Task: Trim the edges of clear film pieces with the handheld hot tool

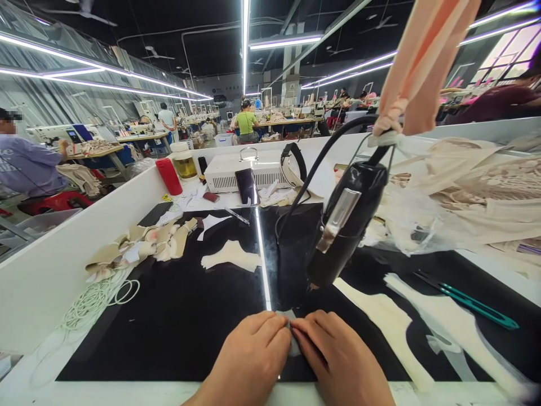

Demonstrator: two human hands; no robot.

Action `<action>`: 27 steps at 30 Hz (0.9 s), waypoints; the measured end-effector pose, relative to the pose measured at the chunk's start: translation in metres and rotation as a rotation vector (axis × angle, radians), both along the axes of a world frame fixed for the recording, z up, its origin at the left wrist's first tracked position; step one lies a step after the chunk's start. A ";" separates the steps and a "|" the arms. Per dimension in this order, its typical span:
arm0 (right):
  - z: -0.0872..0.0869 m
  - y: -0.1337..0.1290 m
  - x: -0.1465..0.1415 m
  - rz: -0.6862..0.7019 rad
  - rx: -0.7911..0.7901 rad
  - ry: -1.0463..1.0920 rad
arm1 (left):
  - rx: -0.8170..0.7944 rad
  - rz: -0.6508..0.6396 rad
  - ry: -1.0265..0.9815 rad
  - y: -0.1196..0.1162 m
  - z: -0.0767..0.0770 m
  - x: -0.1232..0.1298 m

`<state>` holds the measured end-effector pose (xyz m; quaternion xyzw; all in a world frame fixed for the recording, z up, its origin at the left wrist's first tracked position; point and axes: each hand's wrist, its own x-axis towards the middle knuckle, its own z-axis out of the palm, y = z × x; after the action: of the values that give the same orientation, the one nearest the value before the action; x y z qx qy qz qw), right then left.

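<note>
Near the front edge of the black mat [177, 321], my left hand [253, 352] and my right hand [338, 352] meet with fingers pressed together. Between them they pinch a small piece of thin grey-white material [293, 345], partly hidden by the fingers. A black hand tool [346, 225] hangs just above and behind my right hand, its tip pointing down. Cream fabric pieces [380, 316] lie to the right of my right hand. Another cream piece [232, 256] lies flat further back on the mat.
Teal tweezers [477, 304] lie at the right. Green cord [91, 304] and beige scraps [169, 239] are at the left. A white box [224, 172], a phone [247, 186] and a red container [169, 176] stand at the back. People sit at distant sewing tables.
</note>
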<state>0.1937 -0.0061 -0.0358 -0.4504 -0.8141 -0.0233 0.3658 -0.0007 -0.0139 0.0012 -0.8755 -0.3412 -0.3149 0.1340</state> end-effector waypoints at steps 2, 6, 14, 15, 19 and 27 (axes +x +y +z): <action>-0.007 0.000 -0.001 -0.009 -0.017 0.014 | 0.019 0.000 -0.008 0.000 -0.002 -0.001; -0.002 -0.001 -0.001 0.002 0.005 -0.010 | 0.030 0.006 0.013 0.000 -0.004 -0.002; 0.014 0.000 0.006 0.058 -0.003 -0.073 | 0.053 -0.021 -0.016 -0.001 -0.002 0.001; 0.012 -0.001 0.005 0.056 -0.022 -0.076 | 0.058 -0.023 -0.018 0.000 -0.003 0.002; 0.005 -0.004 0.002 -0.003 -0.096 -0.044 | 0.076 -0.011 -0.010 0.002 -0.002 0.003; 0.007 -0.001 0.002 0.040 -0.064 -0.030 | 0.038 0.003 -0.001 0.001 0.004 0.002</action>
<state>0.1957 -0.0074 -0.0289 -0.4451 -0.8286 0.0036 0.3395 0.0016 -0.0132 0.0057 -0.8722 -0.3366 -0.3214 0.1508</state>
